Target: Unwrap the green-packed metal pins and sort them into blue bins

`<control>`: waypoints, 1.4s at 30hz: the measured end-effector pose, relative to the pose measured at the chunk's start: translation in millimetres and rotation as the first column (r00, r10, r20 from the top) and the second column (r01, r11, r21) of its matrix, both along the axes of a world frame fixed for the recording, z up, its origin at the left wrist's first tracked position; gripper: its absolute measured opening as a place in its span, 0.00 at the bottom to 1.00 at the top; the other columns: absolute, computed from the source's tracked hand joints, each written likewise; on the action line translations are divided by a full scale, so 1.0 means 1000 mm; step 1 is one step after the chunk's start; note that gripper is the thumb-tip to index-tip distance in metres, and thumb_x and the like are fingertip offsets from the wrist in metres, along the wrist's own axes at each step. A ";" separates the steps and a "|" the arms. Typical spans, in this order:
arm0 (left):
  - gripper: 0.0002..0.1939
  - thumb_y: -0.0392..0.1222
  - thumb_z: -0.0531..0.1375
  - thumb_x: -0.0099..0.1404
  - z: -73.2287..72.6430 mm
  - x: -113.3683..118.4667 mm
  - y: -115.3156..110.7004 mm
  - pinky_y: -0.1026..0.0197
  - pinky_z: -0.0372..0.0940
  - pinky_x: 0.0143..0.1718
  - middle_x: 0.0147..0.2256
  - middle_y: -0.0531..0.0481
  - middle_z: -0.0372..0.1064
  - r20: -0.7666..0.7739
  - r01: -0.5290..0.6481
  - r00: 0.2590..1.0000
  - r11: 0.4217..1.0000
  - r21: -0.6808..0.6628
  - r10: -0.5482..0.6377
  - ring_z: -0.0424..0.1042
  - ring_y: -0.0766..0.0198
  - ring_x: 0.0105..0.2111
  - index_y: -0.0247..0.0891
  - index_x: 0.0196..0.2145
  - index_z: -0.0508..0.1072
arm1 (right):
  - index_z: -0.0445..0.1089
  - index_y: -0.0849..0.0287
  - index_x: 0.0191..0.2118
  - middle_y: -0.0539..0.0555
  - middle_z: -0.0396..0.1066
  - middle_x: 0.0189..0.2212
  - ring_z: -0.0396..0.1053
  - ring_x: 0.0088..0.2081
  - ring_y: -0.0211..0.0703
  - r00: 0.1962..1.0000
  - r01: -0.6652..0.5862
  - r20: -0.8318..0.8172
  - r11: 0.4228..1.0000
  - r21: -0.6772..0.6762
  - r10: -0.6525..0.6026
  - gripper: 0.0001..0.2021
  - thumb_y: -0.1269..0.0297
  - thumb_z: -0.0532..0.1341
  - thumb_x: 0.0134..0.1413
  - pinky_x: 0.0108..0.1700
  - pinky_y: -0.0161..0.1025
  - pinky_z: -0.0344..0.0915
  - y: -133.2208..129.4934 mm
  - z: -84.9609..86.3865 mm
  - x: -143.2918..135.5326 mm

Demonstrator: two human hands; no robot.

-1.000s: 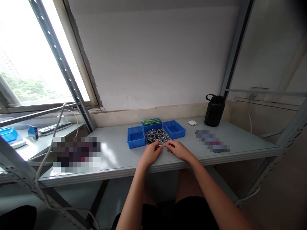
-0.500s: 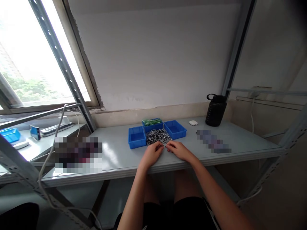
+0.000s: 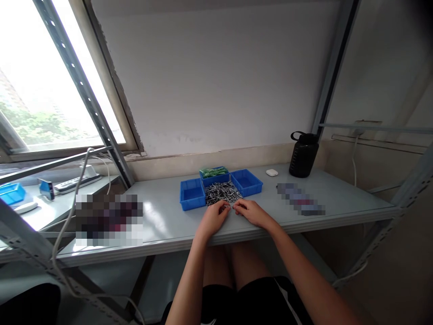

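A heap of thin metal pins (image 3: 221, 192), silvery and dark, lies at the middle of the table between blue trays. At its near edge my left hand (image 3: 217, 214) is closed in a pinch, with a thin silvery pin (image 3: 227, 206) showing at its fingertips. Just to the right, my right hand (image 3: 249, 212) has thumb and fingers drawn together, a small gap away from the left fingertips. Whatever it grips is too small to make out.
Around the heap stand a left blue tray (image 3: 192, 203), a right blue tray (image 3: 248, 189) and a rear tray holding green packets (image 3: 214, 172). Farther right are a white case (image 3: 272, 173) and a black bottle (image 3: 303, 155). Blurred patches cover items at both sides.
The camera view has shifted slightly, and my legs under the table have moved. Both hands keep nearly the same pinched pose by the heap.
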State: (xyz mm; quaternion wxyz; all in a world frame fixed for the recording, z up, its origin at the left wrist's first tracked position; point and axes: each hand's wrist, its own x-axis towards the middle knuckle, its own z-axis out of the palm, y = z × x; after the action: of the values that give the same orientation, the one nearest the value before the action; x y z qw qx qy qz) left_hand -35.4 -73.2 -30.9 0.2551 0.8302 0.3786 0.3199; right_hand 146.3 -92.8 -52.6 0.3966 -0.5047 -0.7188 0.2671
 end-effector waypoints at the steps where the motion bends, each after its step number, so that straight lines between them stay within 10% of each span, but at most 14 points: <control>1: 0.12 0.43 0.51 0.63 0.000 0.000 0.000 0.62 0.61 0.33 0.31 0.49 0.73 0.003 -0.002 1.000 1.000 0.006 0.002 0.70 0.60 0.32 0.38 0.38 0.71 | 0.68 0.58 0.31 0.50 0.69 0.28 0.65 0.31 0.41 1.000 -0.003 0.009 1.000 0.002 0.003 0.12 0.57 0.52 0.56 0.36 0.37 0.59 0.000 0.001 0.000; 42: 0.10 0.46 0.56 0.58 -0.001 -0.001 0.003 0.64 0.59 0.30 0.28 0.51 0.70 0.022 0.000 1.000 1.000 -0.008 0.000 0.66 0.63 0.29 0.37 0.30 0.70 | 0.69 0.57 0.31 0.50 0.69 0.28 0.64 0.32 0.41 0.998 -0.025 0.052 0.999 0.043 0.023 0.12 0.58 0.52 0.56 0.36 0.37 0.58 -0.005 0.004 -0.001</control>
State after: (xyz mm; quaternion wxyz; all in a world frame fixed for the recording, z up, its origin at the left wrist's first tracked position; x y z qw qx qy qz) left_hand -36.4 -70.1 -32.0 0.2625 0.8257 0.3768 0.3276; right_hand 144.9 -98.2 -48.4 0.3859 -0.4939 -0.7404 0.2430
